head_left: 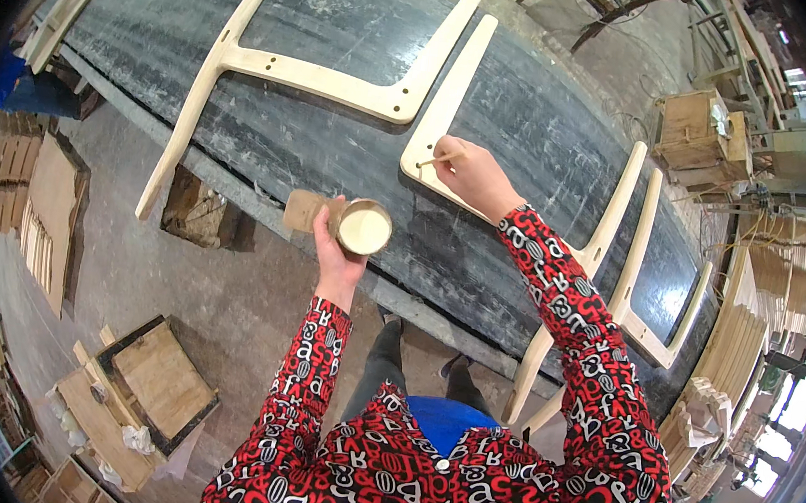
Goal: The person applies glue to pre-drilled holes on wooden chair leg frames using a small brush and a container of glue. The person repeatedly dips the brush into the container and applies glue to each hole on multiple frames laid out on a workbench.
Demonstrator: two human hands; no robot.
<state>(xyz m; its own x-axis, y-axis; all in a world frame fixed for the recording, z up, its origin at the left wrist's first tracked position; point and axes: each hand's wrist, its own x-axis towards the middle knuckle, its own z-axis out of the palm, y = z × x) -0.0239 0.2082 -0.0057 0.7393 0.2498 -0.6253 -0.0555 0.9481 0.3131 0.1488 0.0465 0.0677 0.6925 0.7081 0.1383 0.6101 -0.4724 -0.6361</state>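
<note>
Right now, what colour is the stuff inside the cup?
Pale cream, in the cup held by the left hand; head view.

- Bright, even daylight, strongest from windows at the lower right.
- Soft sheen on the long dark workbench (335, 148).
- Fisheye bends edges; corners black.

A long dark bench (335, 148) with a scuffed, streaked top runs across a workshop. Below it lies a dusty concrete floor (223, 302). Wooden crates (153, 378) and stacked boards (43, 207) stand at the left. At the right are stacks of curved wooden parts (738, 347) and a wooden box (700, 135). Daylight glares at the lower right.
</note>
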